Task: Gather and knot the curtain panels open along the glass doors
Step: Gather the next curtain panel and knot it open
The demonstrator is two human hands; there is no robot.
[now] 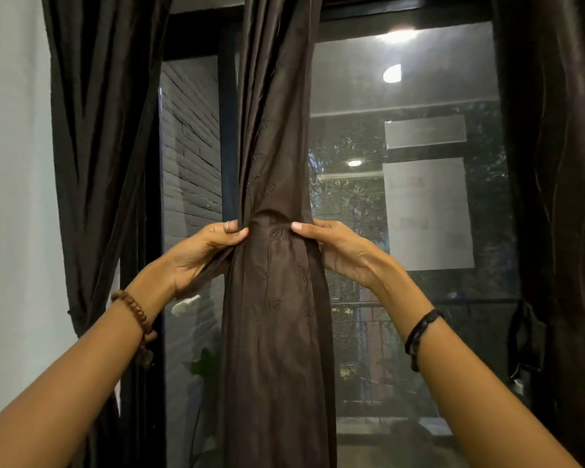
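A sheer dark brown curtain panel (pixel 277 298) with embroidered motifs hangs gathered into a narrow column in front of the glass door (pixel 402 197). My left hand (pixel 203 251) grips the panel's left side at mid height, thumb on the front, with a fold of fabric trailing through its palm. My right hand (pixel 338 248) holds the right side at the same height, thumb on the front and fingers hidden behind the cloth. Between my thumbs the fabric pinches into a waist.
A heavy dark drape (pixel 105 146) hangs gathered at the left beside a white wall (pixel 11 197). Another dark drape (pixel 561 197) hangs at the right edge, held by a tie (pixel 524 332). Black door frames (pixel 228 146) stand behind the sheer panel.
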